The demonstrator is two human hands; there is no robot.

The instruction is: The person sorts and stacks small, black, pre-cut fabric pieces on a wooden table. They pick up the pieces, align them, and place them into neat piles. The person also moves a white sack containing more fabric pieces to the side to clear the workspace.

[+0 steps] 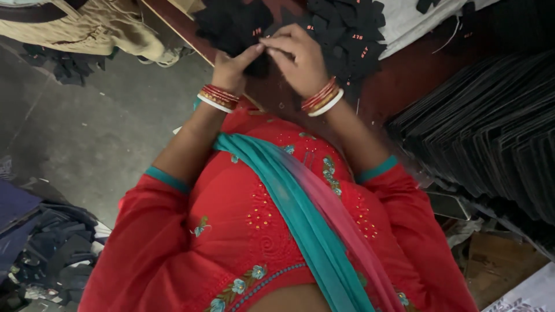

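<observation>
View: head camera looking down the person's own front to a bench [404, 81] of dark reddish wood at the top of frame.
Left hand [231, 69]: thumb stretched toward the other hand, the other fingers curled; it grips the near edge of a black fabric piece [257, 62] just off the bench edge.
Right hand [298, 58]: fingers together, tips pinched down on the top of the same piece, meeting the left thumb.
Fingers: both sets closed on the cloth, none spread.
Piece: small, black, dark against the pile, so its outline is hard to tell; it sits between the two hands, at the near rim of the heap.
Heap [347, 29]: many black cut pieces with small red marks, loosely piled on the bench beyond the hands.
Stack [491, 138]: neat layered black pieces on the person's right, well apart from the hands.
Floor [87, 133]: grey, with dark scraps [52, 248] at the lower left.
Bangles: red and white, on both wrists.
Step, as I judge it: one piece is being separated or picked at by fingertip.
Next move, as I judge it: needs a firm pinch on a single layer and a clean pull clear of the neighbouring pieces.
</observation>
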